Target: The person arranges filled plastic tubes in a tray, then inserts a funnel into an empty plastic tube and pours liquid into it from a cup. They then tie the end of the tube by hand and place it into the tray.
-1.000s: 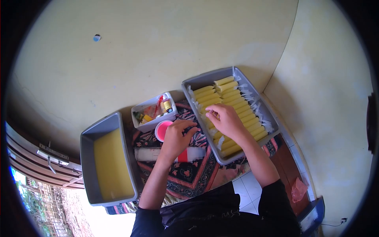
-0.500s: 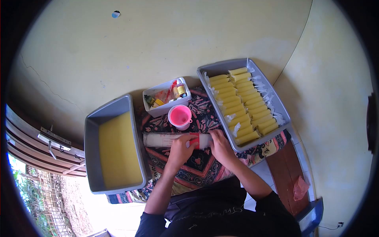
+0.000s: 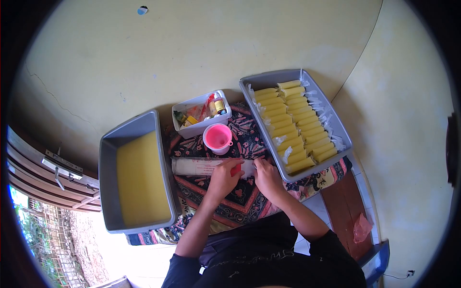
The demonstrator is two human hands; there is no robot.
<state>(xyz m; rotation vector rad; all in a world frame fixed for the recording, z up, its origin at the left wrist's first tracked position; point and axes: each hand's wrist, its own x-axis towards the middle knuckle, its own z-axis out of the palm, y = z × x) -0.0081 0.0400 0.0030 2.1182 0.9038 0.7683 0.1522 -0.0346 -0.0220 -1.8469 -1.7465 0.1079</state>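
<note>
A long clear plastic packet with white contents and red print [image 3: 194,167] lies across the patterned cloth. My left hand [image 3: 223,177] is closed on the packet near its red part. My right hand [image 3: 266,176] has its fingers pinched at the packet's right end. Just above the packet stands a white cup with a pink funnel [image 3: 219,137]. Yellow filled plastic tubes [image 3: 288,129] lie in rows in the grey tub [image 3: 293,181] on the right, their ends knotted.
A grey tub [image 3: 106,177] at the left holds yellow liquid [image 3: 141,182]. Behind the cup is a white basket [image 3: 199,128] with small bottles and packets. A pink plastic bag [image 3: 362,227] lies at the lower right, beside a blue container [image 3: 376,264].
The view has shifted slightly. My left hand's fingers have bunched over the packet's red part, and my right hand stays at its right end.
</note>
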